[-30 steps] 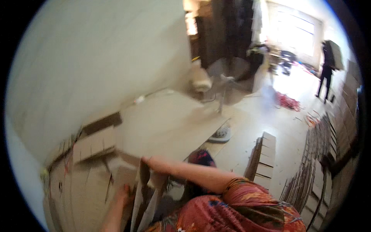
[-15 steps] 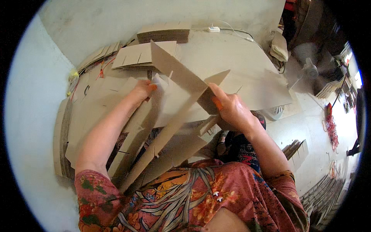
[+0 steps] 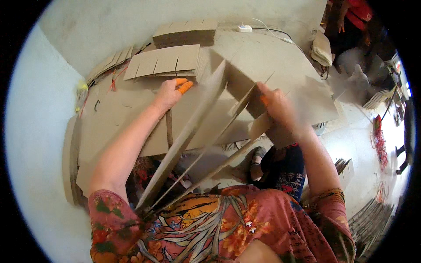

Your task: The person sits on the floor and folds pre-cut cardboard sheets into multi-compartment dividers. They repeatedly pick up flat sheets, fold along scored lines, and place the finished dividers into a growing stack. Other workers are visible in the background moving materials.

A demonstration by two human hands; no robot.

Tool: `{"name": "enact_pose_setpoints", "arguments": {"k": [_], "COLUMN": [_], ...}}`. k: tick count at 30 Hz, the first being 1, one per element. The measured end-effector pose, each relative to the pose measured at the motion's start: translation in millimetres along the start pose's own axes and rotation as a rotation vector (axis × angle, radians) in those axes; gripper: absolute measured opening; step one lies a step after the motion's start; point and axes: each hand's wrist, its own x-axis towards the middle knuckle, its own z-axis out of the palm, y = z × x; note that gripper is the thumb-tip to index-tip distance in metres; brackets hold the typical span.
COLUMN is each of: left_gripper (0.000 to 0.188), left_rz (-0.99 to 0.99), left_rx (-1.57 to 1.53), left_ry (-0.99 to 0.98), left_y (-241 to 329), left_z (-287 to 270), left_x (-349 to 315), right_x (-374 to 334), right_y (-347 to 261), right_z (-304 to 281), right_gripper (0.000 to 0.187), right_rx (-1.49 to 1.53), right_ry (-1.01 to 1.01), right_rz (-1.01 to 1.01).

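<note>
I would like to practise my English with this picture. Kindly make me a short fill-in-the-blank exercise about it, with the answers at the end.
1. The ____ hand grips the cardboard divider.
2. The left hand wears finger covers coloured ____.
3. The power strip near the wall is coloured ____.

Missing words: right; orange; white.

The right hand (image 3: 280, 107) is blurred, some fingers hidden behind cardboard (image 3: 240, 83). Upper right, a fan (image 3: 359, 79) (blades smeared to haze) is indistinct; beside it, a person (image 3: 360, 12) in red is cut off by the top edge, head unseen.
</note>
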Motion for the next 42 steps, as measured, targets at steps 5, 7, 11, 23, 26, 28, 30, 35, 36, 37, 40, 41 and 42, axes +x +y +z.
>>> {"name": "enact_pose_setpoints", "arguments": {"k": [5, 7, 11, 23, 26, 28, 30, 35, 36, 37, 40, 41, 42], "left_gripper": [0.055, 0.053, 0.041, 0.025, 0.032, 0.035, 0.035, 0.033, 0.031, 0.028, 0.024, 0.023, 0.023], "left_rz": [-0.031, 0.003, 0.075, 0.547, 0.969, 0.865, 0.675, 0.0, -0.006, -0.014, -0.113, -0.109, -0.105], "left_rx": [0.506, 0.712, 0.648, 0.031, 0.041, -0.114, -0.139, 0.08, 0.034, -0.01, -0.081, -0.084, -0.088], "left_ry": [0.166, 0.204, 0.219, 0.407, 0.259, 0.052, 0.076, -0.095, -0.146, -0.196, -0.176, -0.151, -0.126], "left_y": [-31, -49, -60, 51, 113, 133, 133, 80, 71, 67, 91, 87, 81], "left_z": [11, 19, 32, 11, 47, 53, 55, 25, 21, 20, 5, 3, 0], "left_x": [43, 61, 98, 53, 15, -10, -15, -32, -37, -42, -56, -61, -64], "right_x": [31, 45, 77, 62, 40, 24, 2, -39, -46, -50, -63, -66, -69], "right_y": [51, 55, 83, 29, 9, 3, 18, 28, 32, 39, 56, 54, 52], "right_z": [22, 21, 20, -2, -15, -20, -24, -59, -57, -54, -41, -38, -40], "right_gripper": [0.033, 0.032, 0.034, 0.036, 0.034, 0.035, 0.034, 0.033, 0.027, 0.025, 0.018, 0.015, 0.014], "right_rx": [-0.144, -0.167, -0.28, 0.829, 1.572, 1.7, 1.534, 1.233, 1.113, 1.054, 0.928, 0.926, 0.856], "right_ry": [-0.033, -0.056, -0.065, 0.173, 0.263, 0.395, 0.572, 0.694, 0.701, 0.708, 0.726, 0.729, 0.687], "right_rz": [0.027, 0.046, 0.108, 0.288, 0.486, 0.536, 0.422, 0.254, 0.284, 0.236, 0.141, 0.123, 0.171]}}
